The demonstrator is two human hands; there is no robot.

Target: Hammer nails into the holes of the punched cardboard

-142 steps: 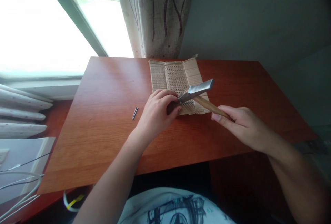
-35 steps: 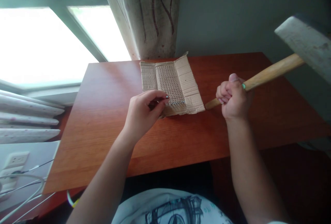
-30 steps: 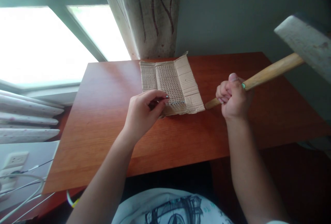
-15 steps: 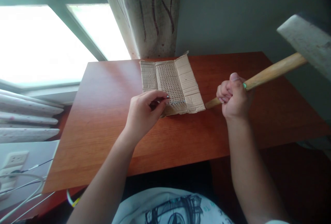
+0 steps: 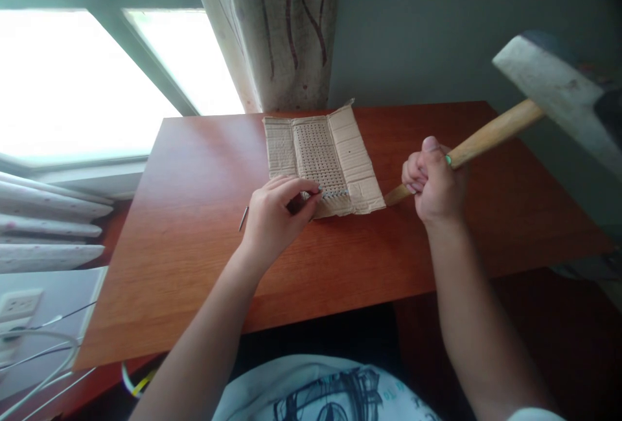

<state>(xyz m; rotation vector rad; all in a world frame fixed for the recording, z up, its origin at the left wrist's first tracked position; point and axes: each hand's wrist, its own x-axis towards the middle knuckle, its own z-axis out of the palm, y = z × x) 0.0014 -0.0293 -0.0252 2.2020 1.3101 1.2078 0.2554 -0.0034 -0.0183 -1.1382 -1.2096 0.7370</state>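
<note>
My left hand (image 5: 282,204) pinches thumb and forefinger together over the near edge of a creased cardboard sheet (image 5: 357,162). A tiny pale tip shows at the fingertips, too small to name. Rows of small holes fill the sheet's middle panel, and little grey bits line its nearest row. Beside the back of that hand lies a thin metal rod (image 5: 243,218). To the right, my right hand (image 5: 437,181) is wrapped around the wooden handle of a hammer (image 5: 495,131). The hammer's large head is raised at the upper right, apart from the cardboard.
The reddish wooden table (image 5: 194,278) carries the cardboard near its back edge. Behind it hang a patterned curtain (image 5: 296,32) and a grey wall. Bright windows are at left. Cables (image 5: 58,369) and a wall socket (image 5: 20,304) sit low at the left edge.
The hammer and my right hand have shifted slightly left. My left hand has moved slightly right and down at the cardboard, and the metal rod now shows beside it.
</note>
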